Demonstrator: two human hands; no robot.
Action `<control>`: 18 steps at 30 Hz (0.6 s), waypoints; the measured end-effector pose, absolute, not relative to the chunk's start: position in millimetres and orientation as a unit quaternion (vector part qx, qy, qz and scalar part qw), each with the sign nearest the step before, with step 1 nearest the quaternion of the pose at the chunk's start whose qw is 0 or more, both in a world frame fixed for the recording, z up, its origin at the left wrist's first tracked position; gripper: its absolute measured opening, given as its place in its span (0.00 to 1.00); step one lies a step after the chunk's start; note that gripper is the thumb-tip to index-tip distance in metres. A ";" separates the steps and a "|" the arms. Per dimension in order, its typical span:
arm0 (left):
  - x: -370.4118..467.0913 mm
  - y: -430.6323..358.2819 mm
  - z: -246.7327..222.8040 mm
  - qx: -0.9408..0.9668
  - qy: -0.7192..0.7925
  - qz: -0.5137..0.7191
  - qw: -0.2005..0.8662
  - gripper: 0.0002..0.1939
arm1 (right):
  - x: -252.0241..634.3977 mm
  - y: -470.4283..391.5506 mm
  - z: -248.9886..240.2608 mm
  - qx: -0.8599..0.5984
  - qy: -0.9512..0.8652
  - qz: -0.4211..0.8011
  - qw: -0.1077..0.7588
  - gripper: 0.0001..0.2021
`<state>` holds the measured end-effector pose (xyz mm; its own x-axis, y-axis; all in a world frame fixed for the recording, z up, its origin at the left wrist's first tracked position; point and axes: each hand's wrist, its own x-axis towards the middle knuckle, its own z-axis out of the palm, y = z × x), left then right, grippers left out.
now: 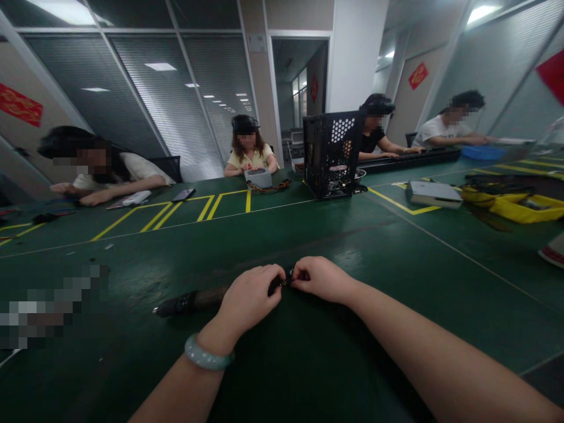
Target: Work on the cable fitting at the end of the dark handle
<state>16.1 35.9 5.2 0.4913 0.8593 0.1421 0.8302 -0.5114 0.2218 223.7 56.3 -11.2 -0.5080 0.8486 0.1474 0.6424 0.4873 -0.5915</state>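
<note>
A dark, cylindrical electric screwdriver (207,298) lies on the green tabletop, its metal tip pointing left. My left hand (253,294), with a pale green bangle on the wrist, is closed around the tool's rear end and covers it. Close by on the right, my right hand (319,279) is closed in a pinch on a small black piece (289,274) at that end. It looks like a plug or cable end, though my fingers hide most of it. The fingertips of both hands almost meet there.
Beyond my hands stands a black computer case (332,155). A grey power supply (258,178) with cables sits before a co-worker opposite. To the right are a grey box (434,194) and a yellow tray (529,205) with black cables. A phone (184,194) lies far left. Several co-workers sit around.
</note>
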 end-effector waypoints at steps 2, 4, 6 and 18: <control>16.2 36.0 5.2 0.861 0.490 0.117 0.060 0.10 | 223.8 56.6 -11.9 -0.444 -0.835 0.241 0.216 0.04; 16.7 36.1 5.4 0.859 0.496 0.114 0.059 0.09 | 223.7 56.8 -12.5 -0.447 -0.833 0.243 0.217 0.05; 17.5 36.1 5.7 0.855 0.503 0.111 0.059 0.08 | 223.4 57.1 -12.8 -0.452 -0.830 0.246 0.215 0.05; 17.0 35.8 5.5 0.857 0.498 0.113 0.064 0.11 | 222.4 57.8 -14.8 -0.457 -0.827 0.250 0.213 0.05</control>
